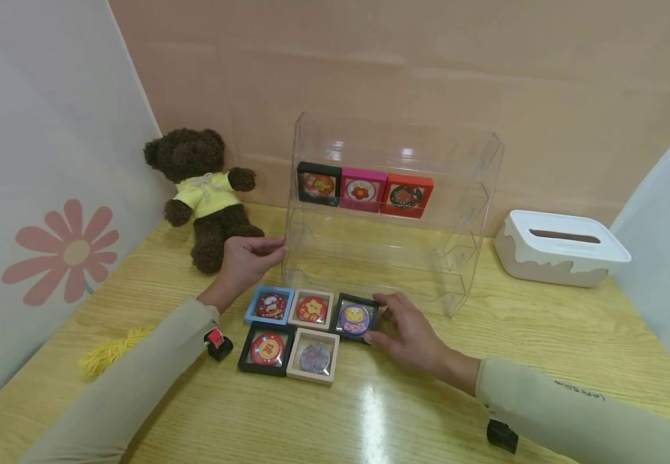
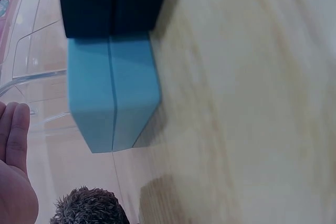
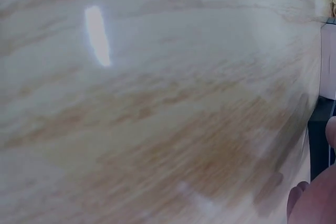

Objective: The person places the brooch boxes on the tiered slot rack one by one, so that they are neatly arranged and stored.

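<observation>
My left hand [image 1: 247,265] has its fingertips at the left side of the clear acrylic stand [image 1: 369,248]; in the left wrist view this hand [image 2: 16,166] has fairly straight fingers. With thumb and fingers, my right hand [image 1: 411,334] pinches the right side of a black square frame with a purple badge [image 1: 355,318], which lies on the table. To its left are a blue frame [image 1: 270,306], two beige frames [image 1: 312,310] [image 1: 314,358] and a black one [image 1: 266,348]. The right wrist view shows part of the right hand [image 3: 315,198] beside a black frame edge [image 3: 318,150].
Three framed badges, black [image 1: 318,185], pink [image 1: 362,190] and red [image 1: 407,195], stand on an upper tier of the stand. A brown teddy bear [image 1: 209,193] sits at the left, yellow yarn [image 1: 114,350] in front of it. At the right is a tissue box [image 1: 561,251].
</observation>
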Action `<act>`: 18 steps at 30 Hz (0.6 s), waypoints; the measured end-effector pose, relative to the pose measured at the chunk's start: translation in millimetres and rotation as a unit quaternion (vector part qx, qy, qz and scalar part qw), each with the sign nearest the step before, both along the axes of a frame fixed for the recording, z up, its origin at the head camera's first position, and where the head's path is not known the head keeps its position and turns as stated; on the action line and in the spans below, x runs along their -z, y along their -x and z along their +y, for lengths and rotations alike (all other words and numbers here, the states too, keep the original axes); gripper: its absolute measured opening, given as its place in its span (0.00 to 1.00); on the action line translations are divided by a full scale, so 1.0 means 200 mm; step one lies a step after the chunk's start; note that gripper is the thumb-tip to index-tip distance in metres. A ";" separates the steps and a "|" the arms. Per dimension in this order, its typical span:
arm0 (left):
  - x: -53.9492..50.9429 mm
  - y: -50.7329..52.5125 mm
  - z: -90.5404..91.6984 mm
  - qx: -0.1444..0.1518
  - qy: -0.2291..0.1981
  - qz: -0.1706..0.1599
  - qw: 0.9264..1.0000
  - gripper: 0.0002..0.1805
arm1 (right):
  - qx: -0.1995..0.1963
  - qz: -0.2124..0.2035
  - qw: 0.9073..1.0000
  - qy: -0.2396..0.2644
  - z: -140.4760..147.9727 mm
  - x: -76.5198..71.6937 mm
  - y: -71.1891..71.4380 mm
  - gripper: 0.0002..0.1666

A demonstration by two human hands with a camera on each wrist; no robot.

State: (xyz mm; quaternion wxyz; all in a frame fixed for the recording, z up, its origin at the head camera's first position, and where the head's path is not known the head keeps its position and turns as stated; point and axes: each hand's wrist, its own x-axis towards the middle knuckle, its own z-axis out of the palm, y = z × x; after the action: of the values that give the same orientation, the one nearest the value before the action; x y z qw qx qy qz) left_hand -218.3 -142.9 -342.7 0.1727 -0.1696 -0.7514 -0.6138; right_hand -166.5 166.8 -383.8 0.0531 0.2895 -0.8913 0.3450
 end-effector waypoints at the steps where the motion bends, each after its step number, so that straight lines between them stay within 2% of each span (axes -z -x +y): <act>1: 0.00 0.00 0.00 0.000 0.001 -0.001 1.000 0.09 | -0.002 0.007 1.000 0.004 0.00 0.00 0.00 0.39; 11: 0.00 0.00 0.00 0.002 -0.005 -0.008 1.000 0.08 | -0.018 0.069 0.996 0.053 0.03 0.00 0.02 0.34; 18: 0.01 0.00 0.00 0.001 -0.005 -0.013 1.000 0.08 | -0.038 0.075 0.992 0.090 0.02 -0.04 0.03 0.22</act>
State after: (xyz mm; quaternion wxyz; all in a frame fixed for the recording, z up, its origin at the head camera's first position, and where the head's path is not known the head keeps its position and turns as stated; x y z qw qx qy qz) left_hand -219.0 -143.4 -344.1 0.1630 -0.1618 -0.7501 -0.6202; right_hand -171.6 170.8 -375.9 0.1322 0.3421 -0.8384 0.4032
